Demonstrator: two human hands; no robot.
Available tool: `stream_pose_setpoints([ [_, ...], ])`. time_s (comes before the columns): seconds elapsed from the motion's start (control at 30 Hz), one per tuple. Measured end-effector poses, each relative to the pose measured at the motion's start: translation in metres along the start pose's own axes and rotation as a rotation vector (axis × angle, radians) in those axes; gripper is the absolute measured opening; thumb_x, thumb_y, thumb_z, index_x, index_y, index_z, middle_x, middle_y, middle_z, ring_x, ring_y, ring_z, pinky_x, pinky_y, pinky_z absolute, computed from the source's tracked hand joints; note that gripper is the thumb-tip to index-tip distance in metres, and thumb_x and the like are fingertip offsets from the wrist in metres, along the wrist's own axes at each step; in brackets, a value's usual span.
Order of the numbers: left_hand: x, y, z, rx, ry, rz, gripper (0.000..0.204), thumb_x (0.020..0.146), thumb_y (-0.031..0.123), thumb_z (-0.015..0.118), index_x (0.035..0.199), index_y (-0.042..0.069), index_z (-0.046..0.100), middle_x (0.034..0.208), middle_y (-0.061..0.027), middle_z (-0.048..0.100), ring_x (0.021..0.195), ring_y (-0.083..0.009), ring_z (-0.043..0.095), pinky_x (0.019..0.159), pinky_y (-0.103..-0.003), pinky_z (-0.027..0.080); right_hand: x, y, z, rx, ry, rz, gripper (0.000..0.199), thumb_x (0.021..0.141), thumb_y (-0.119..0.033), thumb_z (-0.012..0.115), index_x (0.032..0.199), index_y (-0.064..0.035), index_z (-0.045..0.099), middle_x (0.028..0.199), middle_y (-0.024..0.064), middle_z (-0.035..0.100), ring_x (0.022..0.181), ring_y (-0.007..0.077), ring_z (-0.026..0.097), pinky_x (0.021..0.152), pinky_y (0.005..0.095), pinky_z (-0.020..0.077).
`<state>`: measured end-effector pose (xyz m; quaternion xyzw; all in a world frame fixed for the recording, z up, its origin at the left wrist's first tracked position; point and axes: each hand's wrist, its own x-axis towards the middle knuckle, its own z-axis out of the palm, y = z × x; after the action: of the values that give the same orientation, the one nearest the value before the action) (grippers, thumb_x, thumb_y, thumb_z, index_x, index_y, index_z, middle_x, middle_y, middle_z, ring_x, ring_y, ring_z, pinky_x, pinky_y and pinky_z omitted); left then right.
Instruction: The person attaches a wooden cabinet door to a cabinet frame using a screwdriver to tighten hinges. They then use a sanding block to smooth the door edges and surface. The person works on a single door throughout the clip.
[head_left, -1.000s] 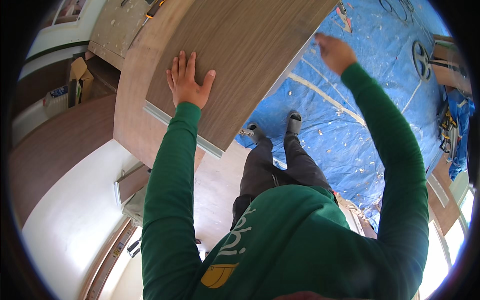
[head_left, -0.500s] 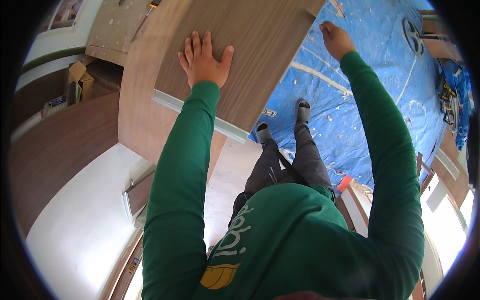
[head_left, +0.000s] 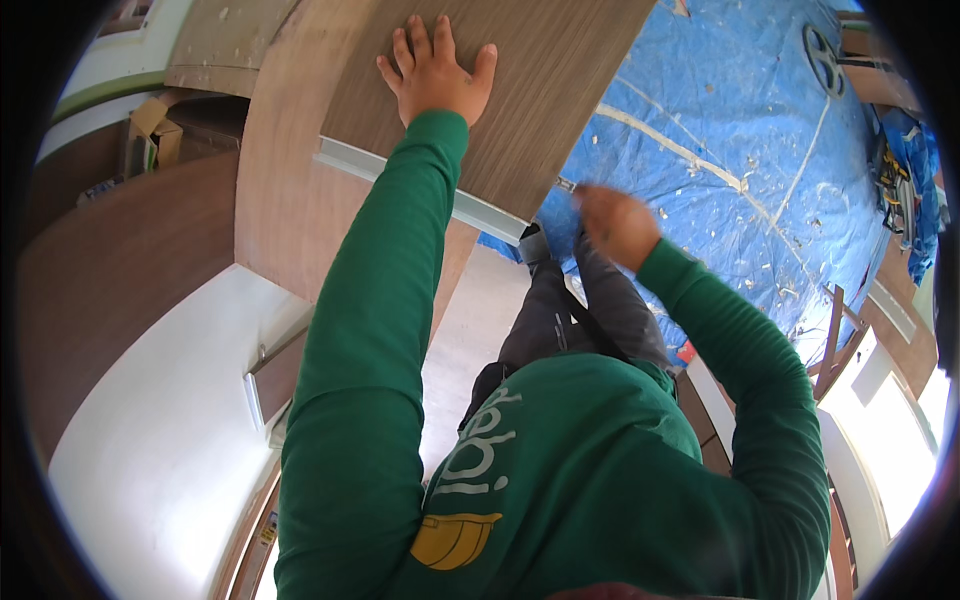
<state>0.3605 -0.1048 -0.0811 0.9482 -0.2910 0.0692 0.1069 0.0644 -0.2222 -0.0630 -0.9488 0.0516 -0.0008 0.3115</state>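
My left hand lies flat with fingers spread on a brown wood-grain panel, and nothing is in it. My right hand is beside the panel's right edge, near its lower right corner, over the blue sheet. It is blurred by motion. Its fingers look curled together, and anything between them cannot be made out. A pale metal-looking strip runs along the panel's near edge. Under the panel is a lighter wooden surface.
A blue tarpaulin with scattered debris covers the floor at right. A dark spoked wheel-like ring lies at far right, and tools lie below it. A cardboard box sits in a shelf at left. My grey slipper shows below the panel.
My right hand has come down and toward me along the panel's right edge. My left hand remains flat on the panel, and the view has shifted slightly.
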Motion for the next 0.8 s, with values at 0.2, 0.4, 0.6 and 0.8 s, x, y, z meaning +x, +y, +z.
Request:
stream_pose_setpoints([
  [0.2, 0.0, -0.002, -0.005, -0.002, -0.014, -0.001, 0.084, 0.097, 0.068, 0.047, 0.161, 0.014, 0.038, 0.17, -0.0153, 0.029, 0.159, -0.0346, 0.02, 0.128, -0.059, 0.009, 0.054, 0.013, -0.033, -0.182, -0.003, 0.289, 0.011, 0.1, -0.014, 0.056, 0.107, -0.0061, 0.059, 0.09, 0.0205, 0.069, 0.082, 0.042, 0.07, 0.071, 0.0548, 0.0551],
  [0.4, 0.001, 0.01, -0.016, 0.008, -0.044, -0.039, 0.081, 0.098, 0.061, 0.05, 0.16, 0.008, 0.041, 0.169, -0.0163, 0.032, 0.158, -0.0343, 0.022, 0.128, -0.057, 0.01, -0.004, -0.05, 0.009, -0.002, -0.277, 0.142, 0.017, 0.094, -0.01, 0.058, 0.11, -0.0065, 0.061, 0.095, 0.0157, 0.069, 0.086, 0.0375, 0.07, 0.076, 0.0507, 0.057],
  [0.6, 0.002, 0.011, -0.024, 0.017, -0.078, -0.051, 0.081, 0.098, 0.06, 0.05, 0.16, 0.009, 0.039, 0.17, -0.0158, 0.03, 0.158, -0.0331, 0.021, 0.129, -0.056, 0.01, 0.023, -0.007, -0.004, -0.089, -0.03, 0.264, 0.017, 0.097, -0.013, 0.055, 0.112, -0.0069, 0.061, 0.094, 0.0171, 0.069, 0.086, 0.0386, 0.071, 0.076, 0.0524, 0.0566],
  [0.8, 0.003, 0.014, -0.026, 0.011, -0.122, -0.069, 0.082, 0.099, 0.06, 0.05, 0.161, 0.009, 0.037, 0.171, -0.0151, 0.028, 0.159, -0.0323, 0.019, 0.129, -0.055, 0.009, -0.014, -0.052, 0.019, 0.072, -0.109, 0.139, 0.013, 0.099, -0.014, 0.055, 0.109, -0.0068, 0.06, 0.087, 0.0218, 0.068, 0.079, 0.042, 0.069, 0.069, 0.0545, 0.055],
])
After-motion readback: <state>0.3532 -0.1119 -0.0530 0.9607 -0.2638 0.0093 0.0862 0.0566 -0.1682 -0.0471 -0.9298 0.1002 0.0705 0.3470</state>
